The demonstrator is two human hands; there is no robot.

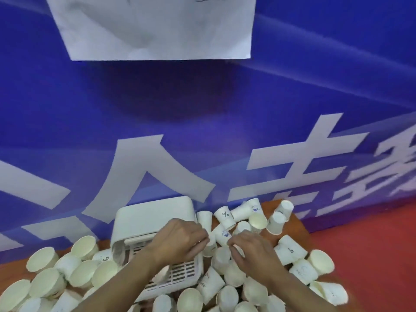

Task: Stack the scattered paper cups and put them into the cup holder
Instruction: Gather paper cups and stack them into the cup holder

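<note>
Many white paper cups lie scattered over a small brown table (299,224), some on their sides, some mouth up. A white plastic cup holder (150,224) with a slatted tray stands at the table's back middle. My left hand (180,240) hovers over the holder's tray, fingers curled, gripping a paper cup (210,245) at its right edge. My right hand (252,251) is beside it, fingers curled round the rim of another cup (237,249). The two hands nearly meet above the pile. A cup (222,234) with a blue print lies just behind them.
A blue banner (202,131) with large white characters rises right behind the table; a white paper sheet (155,25) hangs on it. Red floor (371,244) shows to the right. Cups crowd the left (83,246) and right (319,261) table edges.
</note>
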